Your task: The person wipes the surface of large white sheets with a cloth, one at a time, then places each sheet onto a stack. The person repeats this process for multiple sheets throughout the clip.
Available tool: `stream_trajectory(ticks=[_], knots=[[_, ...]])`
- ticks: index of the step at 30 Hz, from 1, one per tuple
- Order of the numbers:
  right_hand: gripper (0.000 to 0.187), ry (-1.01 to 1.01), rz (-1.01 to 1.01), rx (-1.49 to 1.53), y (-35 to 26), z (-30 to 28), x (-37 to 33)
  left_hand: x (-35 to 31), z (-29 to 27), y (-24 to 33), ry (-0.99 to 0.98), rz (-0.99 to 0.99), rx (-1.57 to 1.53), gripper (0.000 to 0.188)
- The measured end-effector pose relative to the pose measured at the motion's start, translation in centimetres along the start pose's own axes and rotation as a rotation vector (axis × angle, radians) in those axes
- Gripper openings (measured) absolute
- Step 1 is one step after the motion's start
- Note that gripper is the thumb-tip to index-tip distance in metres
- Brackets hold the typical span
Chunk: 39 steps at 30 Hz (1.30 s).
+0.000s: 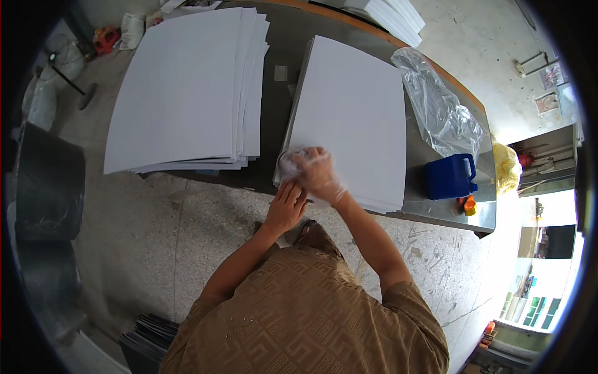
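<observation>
A stack of large white sheets lies before me on a dark table. My right hand, in a thin clear plastic glove, is closed on a crumpled whitish wad, perhaps a cloth. It presses the wad on the stack's near left corner. Just below, my bare left hand rests at the near edge of the same corner, fingers stretched out and holding nothing that I can see. Further left lies a second, loosely fanned stack of white sheets.
A clear plastic bag lies right of the near stack. Beyond it stand a blue jug and a small orange object by the table's right end. A yellow bag is past that end. Dark bins stand at far left.
</observation>
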State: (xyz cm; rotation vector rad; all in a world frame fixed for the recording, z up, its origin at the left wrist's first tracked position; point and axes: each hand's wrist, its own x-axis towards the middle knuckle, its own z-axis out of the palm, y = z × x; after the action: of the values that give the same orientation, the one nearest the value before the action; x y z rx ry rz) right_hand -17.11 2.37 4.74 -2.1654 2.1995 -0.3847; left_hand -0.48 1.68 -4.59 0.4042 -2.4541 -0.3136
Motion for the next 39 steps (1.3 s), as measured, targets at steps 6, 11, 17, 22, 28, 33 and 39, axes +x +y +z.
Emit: stream_trajectory(ticks=[6,11,17,22,28,33,39], knots=[[0.059,-0.001,-0.044,0.046,2.5,0.4,2.7,0.2,1.8,-0.3,0.165,0.009,0.016,0.048],[0.046,0.018,0.016,-0.092,12.4,2.1,14.2,0.1,2.1,-0.2,0.217,-0.005,0.068,0.046],[0.043,0.113,0.213,-0.142,25.4,0.9,31.3,0.1,1.5,1.0,0.221,-0.111,0.115,0.029],[0.050,0.202,0.239,-0.132,30.6,0.6,38.2,-1.6,2.5,1.5,0.216,-0.132,0.207,0.019],[0.040,0.193,0.163,-0.125,27.6,0.6,31.3,-0.8,2.7,0.9,0.229,-0.135,0.113,0.015],[0.039,0.067,-0.144,0.026,14.0,0.4,9.7,-0.4,3.0,0.8,0.240,-0.112,0.176,0.023],[0.043,-0.087,-0.112,0.158,5.3,-2.0,-6.3,-0.9,3.4,-0.7,0.231,-0.030,0.072,0.030]])
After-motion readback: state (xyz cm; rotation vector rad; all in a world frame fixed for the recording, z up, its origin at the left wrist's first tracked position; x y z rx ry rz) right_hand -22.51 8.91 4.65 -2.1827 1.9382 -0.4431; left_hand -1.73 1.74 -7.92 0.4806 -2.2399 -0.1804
